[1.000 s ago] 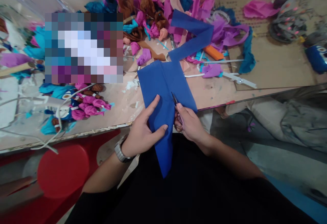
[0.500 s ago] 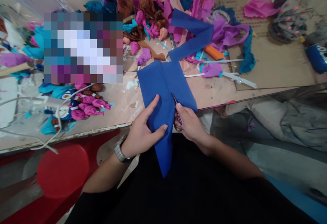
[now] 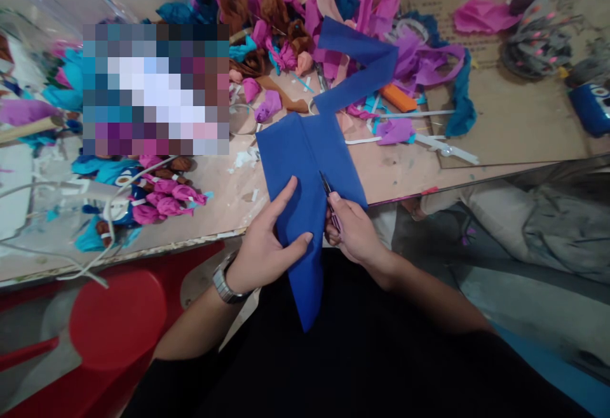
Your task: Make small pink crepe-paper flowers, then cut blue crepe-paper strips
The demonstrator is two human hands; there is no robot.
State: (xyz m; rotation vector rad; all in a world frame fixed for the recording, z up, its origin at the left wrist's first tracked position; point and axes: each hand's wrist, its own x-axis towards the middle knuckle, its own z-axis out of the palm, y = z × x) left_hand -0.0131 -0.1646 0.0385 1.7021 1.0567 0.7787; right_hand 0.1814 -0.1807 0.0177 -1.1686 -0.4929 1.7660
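Observation:
A blue sheet of crepe paper (image 3: 286, 151) lies partly on the table, and its narrow lower end hangs over the edge towards my black shirt. My left hand (image 3: 269, 240) holds this sheet, thumb and index finger spread on top of it, the other fingers hidden beneath. Around the handles of a small pair of scissors (image 3: 325, 182), my right hand (image 3: 352, 227) is closed. Their dark blades point up and away along the cut line in the blue paper, right of my left fingertips.
Beyond the sheet lies a folded blue strip (image 3: 357, 81) beside an orange cutter (image 3: 398, 98). Crumpled coloured paper (image 3: 281, 11) is heaped at the back. Cardboard (image 3: 505, 119) lies right, a white cable (image 3: 107, 215) left. A red stool (image 3: 119, 319) stands below the table edge.
The scissors' blades have shifted very slightly at the cut. Both hands and the blue paper stay nearly where they were.

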